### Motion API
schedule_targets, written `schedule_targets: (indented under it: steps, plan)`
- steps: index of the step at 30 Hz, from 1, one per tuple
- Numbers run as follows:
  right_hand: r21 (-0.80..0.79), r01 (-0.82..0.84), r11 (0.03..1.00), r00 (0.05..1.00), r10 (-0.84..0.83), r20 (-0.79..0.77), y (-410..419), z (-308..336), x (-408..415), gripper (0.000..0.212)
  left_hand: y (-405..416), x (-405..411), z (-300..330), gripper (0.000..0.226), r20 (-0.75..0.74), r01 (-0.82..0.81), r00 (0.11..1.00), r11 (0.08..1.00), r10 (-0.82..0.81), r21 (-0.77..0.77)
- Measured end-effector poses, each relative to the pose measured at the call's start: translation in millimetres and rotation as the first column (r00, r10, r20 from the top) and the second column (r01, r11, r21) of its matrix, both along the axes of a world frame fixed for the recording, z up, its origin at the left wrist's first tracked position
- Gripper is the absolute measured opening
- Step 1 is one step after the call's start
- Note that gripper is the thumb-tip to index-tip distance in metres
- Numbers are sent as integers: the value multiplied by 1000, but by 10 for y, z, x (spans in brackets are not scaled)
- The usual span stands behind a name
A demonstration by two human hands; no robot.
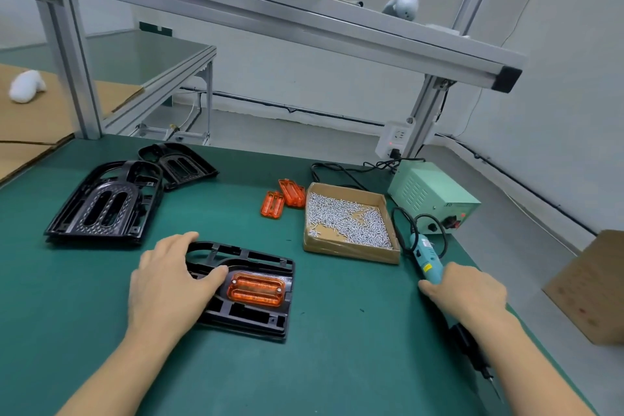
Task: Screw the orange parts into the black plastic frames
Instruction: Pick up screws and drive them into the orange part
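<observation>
Left grip point(172, 284): the hand is lying on the near black frame point(250, 287) at 7 o'clock on the green bench point(354, 348), fingers curving over the frame's left edge and thumb pressing on its top. An orange part point(255, 289) is sitting in the frame's central recess, a silver screw head showing at each end. Right grip point(464, 290): at 4 o'clock the hand is wrapping around a teal electric screwdriver point(426, 257), whose dark tip is pointing toward the near bench edge. A cardboard tray of screws point(347, 219) is resting at 2 o'clock, just left of the screwdriver's cord. Two loose orange parts point(283, 199) are lying just left of the tray, touching each other. A stack of empty black frames point(104, 203) is lying at 10 o'clock, with another frame point(179, 164) just behind it. A green power unit point(432, 196) is standing beyond the tray.
</observation>
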State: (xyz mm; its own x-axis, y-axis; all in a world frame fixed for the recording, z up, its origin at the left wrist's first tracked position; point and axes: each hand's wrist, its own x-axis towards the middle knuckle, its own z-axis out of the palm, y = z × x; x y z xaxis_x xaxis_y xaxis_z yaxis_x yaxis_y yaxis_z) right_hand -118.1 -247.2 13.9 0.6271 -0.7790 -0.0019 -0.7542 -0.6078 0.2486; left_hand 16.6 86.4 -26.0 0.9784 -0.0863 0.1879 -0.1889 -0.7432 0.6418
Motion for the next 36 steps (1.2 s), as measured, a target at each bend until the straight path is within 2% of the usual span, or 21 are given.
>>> schedule_targets:
  steps: [7, 17, 19, 21, 23, 25, 27, 30, 32, 36]
  plan:
    - [-52, -13, 999, 1000, 14, 13, 9, -19, -43, 45, -8, -2, 3, 67, -36, 3, 999, 999, -5, -38]
    - [204, -1, 979, 999, -5, 32, -137, 0, -98, 47, 15, 12, 7, 68, -59, 49, 996, 982, -61, -183]
    - [220, 18, 975, 999, -28, 40, -117, 38, -124, 52, 25, 20, 0, 68, -60, 61, 995, 979, -74, -196]
    - [163, 38, 986, 997, -48, 58, -55, 100, -134, 61, 34, 30, -4, 69, -65, 68, 994, 973, -84, -220]
    - [42, -26, 999, 984, 18, 175, 50, 182, -115, 64, 40, 40, -5, 70, -74, 74, 993, 964, -95, -256]
    - [20, -187, 982, 893, 161, 420, 243, 244, -70, 59, 45, 47, 1, 71, -80, 88, 990, 955, -115, -285]
    - [40, -426, 904, 752, 330, 570, 528, 254, 4, 49, 46, 44, 9, 71, -84, 113, 986, 943, -146, -314]
    - [128, -749, 650, 574, 540, 616, 995, 134, 177, 44, 60, 25, 21, 70, -74, 146, 981, 928, -182, -344]
    - [204, -837, 508, 521, 623, 583, 1239, 18, 323, 49, 78, 13, 35, 71, -66, 161, 978, 917, -198, -366]
    - [335, -858, 390, 514, 635, 577, 1506, -154, 621, 52, 116, 15, 49, 70, -39, 190, 974, 896, -224, -401]
